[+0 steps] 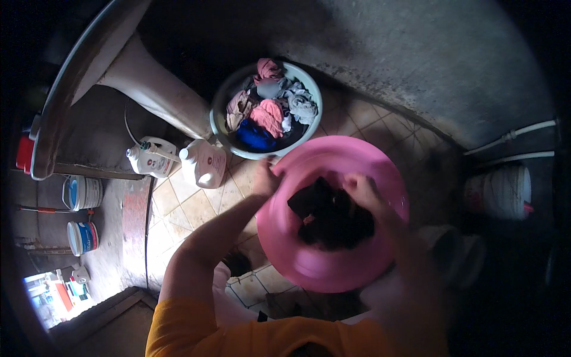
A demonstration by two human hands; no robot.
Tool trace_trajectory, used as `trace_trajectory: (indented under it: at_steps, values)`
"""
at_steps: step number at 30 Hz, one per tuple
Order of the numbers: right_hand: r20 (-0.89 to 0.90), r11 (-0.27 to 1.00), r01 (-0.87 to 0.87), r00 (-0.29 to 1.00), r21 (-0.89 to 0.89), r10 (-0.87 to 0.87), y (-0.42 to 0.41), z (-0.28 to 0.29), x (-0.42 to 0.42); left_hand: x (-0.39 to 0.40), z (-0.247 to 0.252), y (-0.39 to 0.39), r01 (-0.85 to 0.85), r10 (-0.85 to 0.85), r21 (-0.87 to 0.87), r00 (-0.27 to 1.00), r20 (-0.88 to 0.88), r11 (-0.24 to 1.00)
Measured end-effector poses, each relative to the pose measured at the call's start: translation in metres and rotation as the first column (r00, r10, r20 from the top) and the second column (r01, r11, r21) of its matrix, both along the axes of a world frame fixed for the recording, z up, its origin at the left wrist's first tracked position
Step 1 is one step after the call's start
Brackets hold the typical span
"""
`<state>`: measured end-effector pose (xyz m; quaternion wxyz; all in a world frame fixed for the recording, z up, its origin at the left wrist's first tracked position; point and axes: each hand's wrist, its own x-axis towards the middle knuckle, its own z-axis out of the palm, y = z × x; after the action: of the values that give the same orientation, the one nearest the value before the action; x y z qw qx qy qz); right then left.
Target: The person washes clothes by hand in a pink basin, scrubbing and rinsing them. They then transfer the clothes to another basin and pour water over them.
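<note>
A pink plastic basin (pixel 285 263) is in front of me, tilted between my arms. Dark, bunched clothing (pixel 330 218) lies at its bottom. At the basin's upper left edge, my left hand (pixel 266 178) grips the rim. My right hand (pixel 360 191) is inside the basin by the upper right of the dark clothing, its fingers curled and blurred. Whether it holds any cloth is unclear. Just beyond stands a pale basin (pixel 316 85) heaped with laundry, including a coral-pink cloth (pixel 268 117), a blue cloth (pixel 254 136) and a grey cloth (pixel 303 107).
Two white plastic jugs (pixel 205 165) stand left of the basins, near a pedestal sink (pixel 156 85). Buckets (pixel 82 238) sit farther left. At right are white pipes (pixel 513 135) and a white bucket (pixel 497 192). A rough wall (pixel 424 58) borders the tiled floor (pixel 200 205).
</note>
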<state>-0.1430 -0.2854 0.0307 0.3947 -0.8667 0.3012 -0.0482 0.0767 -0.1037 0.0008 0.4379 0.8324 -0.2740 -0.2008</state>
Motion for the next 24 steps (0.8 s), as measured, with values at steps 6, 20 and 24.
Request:
trace_trajectory:
  at_steps: [6,20,24]
  values:
    - [0.258,0.952,0.274,0.918,0.135,-0.300,-0.071,-0.024,0.147,0.153,-0.098,0.032,-0.658,0.661,0.104,0.713,-0.234,0.746]
    - [-0.131,0.978,-0.083,0.990,-0.191,0.059,-0.086,-0.084,0.263,0.203,-0.072,-0.011,0.005,-0.115,0.304,0.931,0.346,0.953]
    - [-0.280,0.999,0.027,0.960,0.043,-0.013,-0.071,-0.092,0.285,0.180,-0.080,-0.037,0.093,-0.177,0.407,0.969,0.175,0.909]
